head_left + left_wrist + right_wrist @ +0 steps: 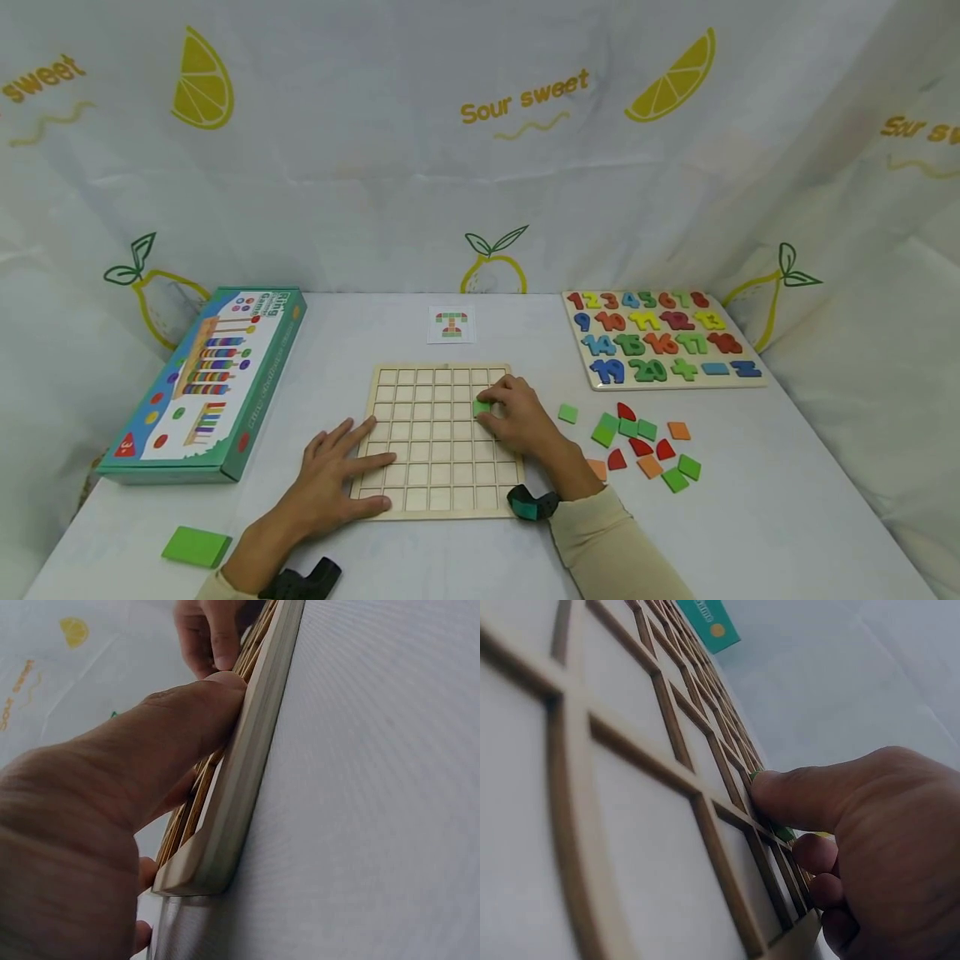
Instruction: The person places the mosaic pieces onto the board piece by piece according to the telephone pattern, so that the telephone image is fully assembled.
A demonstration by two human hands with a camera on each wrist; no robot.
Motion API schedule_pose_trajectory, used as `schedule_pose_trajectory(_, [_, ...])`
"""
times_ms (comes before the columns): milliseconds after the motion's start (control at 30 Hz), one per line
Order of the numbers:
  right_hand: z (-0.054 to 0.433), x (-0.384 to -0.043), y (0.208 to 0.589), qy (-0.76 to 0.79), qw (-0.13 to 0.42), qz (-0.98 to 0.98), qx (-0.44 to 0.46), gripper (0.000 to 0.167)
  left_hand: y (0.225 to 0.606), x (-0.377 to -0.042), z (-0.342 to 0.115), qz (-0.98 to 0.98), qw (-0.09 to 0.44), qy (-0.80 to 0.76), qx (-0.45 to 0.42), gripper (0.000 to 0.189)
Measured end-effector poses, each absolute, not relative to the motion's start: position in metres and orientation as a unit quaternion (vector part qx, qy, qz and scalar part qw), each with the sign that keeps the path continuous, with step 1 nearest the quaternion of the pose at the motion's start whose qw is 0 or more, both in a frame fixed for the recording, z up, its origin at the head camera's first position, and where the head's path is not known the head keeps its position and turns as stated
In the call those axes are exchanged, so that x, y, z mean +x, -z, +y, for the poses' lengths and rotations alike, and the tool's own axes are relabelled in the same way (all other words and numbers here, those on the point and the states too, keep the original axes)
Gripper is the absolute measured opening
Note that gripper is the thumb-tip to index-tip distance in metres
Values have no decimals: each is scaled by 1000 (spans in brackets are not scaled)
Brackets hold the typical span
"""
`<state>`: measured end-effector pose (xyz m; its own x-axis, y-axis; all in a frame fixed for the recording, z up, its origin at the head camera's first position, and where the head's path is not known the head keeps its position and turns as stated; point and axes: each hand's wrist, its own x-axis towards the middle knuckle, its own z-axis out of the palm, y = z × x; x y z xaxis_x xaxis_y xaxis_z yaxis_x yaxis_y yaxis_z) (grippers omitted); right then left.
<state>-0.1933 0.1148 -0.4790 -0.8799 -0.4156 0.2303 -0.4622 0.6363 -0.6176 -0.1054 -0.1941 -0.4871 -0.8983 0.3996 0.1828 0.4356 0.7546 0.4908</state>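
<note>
A wooden grid board (440,429) with square cells lies on the table. In its upper right part my right hand (521,417) pinches a green square tile (481,407) between thumb and fingers. The right wrist view shows green slivers of the tile (783,832) by the thumb; whether it sits fully in a cell is hidden. My left hand (322,479) rests on the board's left edge, its fingers spread. Up close in the left wrist view, the left thumb (180,712) lies on the wooden rim (251,750).
Loose green, red and orange pieces (647,429) lie right of the board. Behind it is a pattern card (452,325). A number puzzle (663,342) stands at the back right, a boxed abacus toy (206,375) at the left. A green block (197,547) lies front left.
</note>
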Motion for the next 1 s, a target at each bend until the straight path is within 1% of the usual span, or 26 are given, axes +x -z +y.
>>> schedule_pose_trajectory(267, [112, -194, 473, -344, 39, -906, 245, 23, 486, -107, -196, -932, 43, 277, -228, 56])
schedule_pose_trajectory(433, [122, -191, 454, -364, 53, -900, 233, 29, 488, -107, -195, -930, 36, 285, -227, 56])
schedule_pose_trajectory(667, [160, -181, 412, -377, 110, -892, 226, 32, 492, -106, -195, -932, 35, 283, -223, 56])
schedule_pose_trajectory(833, [197, -173, 394, -361, 153, -890, 231, 32, 492, -106, -195, -932, 36, 282, -225, 57])
schedule_pose_trajectory(900, [211, -170, 390, -355, 161, -894, 221, 33, 492, -106, -195, -932, 35, 282, -224, 57])
schedule_pose_trajectory(1000, [231, -164, 387, -346, 158, -904, 197, 35, 493, -105, -196, -932, 35, 283, -222, 56])
